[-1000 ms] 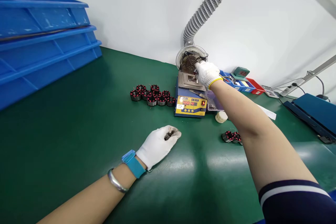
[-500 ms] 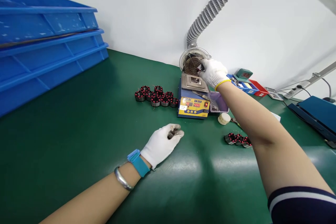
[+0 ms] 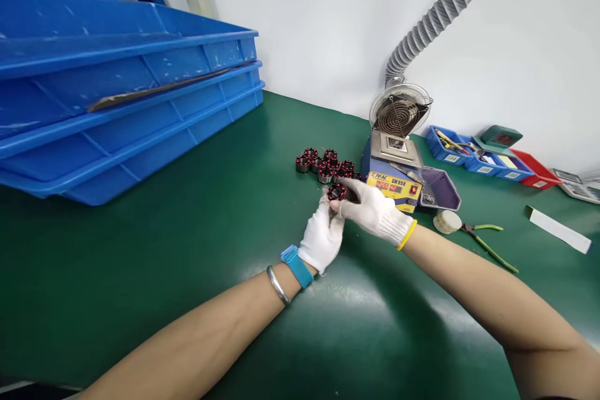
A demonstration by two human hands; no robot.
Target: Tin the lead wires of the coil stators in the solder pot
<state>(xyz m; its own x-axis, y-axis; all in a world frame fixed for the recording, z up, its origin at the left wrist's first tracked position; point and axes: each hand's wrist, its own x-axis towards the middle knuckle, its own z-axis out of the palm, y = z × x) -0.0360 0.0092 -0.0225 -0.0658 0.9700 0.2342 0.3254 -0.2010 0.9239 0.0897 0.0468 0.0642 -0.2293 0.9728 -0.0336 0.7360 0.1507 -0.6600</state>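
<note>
A motor stator [image 3: 336,192], a ring with red and black windings, is held between my two gloved hands above the table. My left hand [image 3: 322,234] grips it from the left and below, its fingertips partly hidden behind the ring. From the right, my right hand [image 3: 375,209] pinches its edge between thumb and fingers. Just beyond my hands, a cluster of several stators [image 3: 324,165] stands on the green table. The blue and yellow solder pot [image 3: 392,169], with a lit red display, sits right behind my right hand.
Stacked blue crates [image 3: 187,94] rise at the left. A round extractor hood [image 3: 399,114] with a grey hose [image 3: 445,19] stands behind the pot. To the right are a purple tray [image 3: 443,187], a white round tub [image 3: 447,222], green-handled cutters [image 3: 490,244], blue bins [image 3: 482,165] and a red bin [image 3: 539,172].
My right hand has come back from above the solder pot, bringing the stator down to my left hand. My left hand has closed on it. The view has swung left.
</note>
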